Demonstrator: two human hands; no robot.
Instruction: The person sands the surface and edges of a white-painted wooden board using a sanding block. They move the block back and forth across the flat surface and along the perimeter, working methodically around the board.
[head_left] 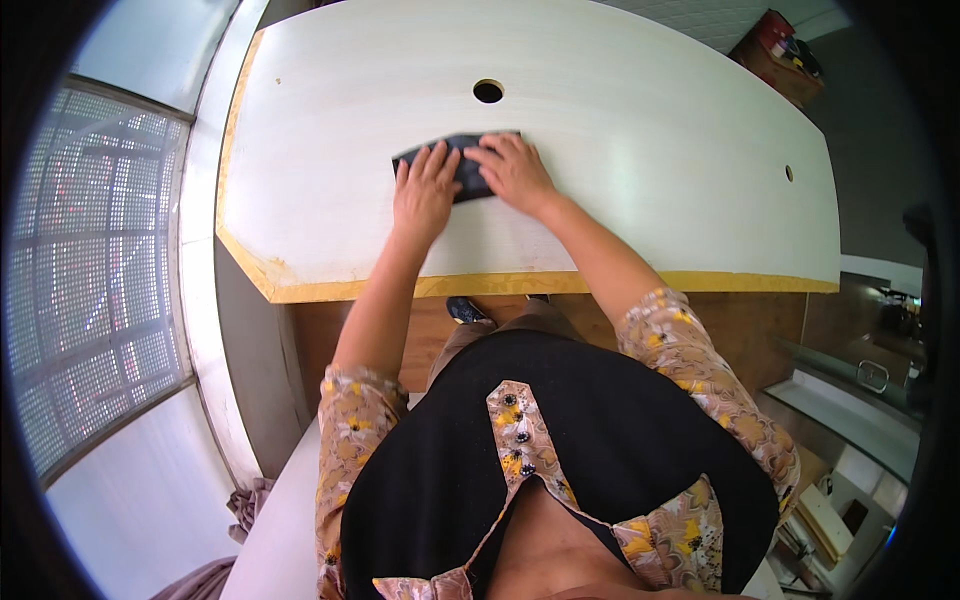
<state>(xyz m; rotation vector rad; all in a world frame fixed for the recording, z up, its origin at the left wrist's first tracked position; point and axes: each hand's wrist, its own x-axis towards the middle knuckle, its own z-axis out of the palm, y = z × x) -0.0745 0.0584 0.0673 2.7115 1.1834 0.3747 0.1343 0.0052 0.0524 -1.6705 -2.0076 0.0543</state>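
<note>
A dark, flat rectangular piece [470, 182], black or deep blue and perhaps folded cloth, lies on the white tabletop [650, 180]. My left hand [424, 196] rests flat over its left part, fingers stretched out. Across its right part lies my right hand [515, 174], with the fingers spread and pointing up and left. Both hands press on the piece from above without gripping it. Its far edge and a strip between the hands show; the rest is under my fingers.
Beyond the dark piece is a round hole [488, 91] in the tabletop, with a smaller hole [789, 173] at the right. Yellowish edging [520, 284] runs along the near side. A screened window [100, 260] stands at the left, and a reddish-brown box [775, 58] at the far right.
</note>
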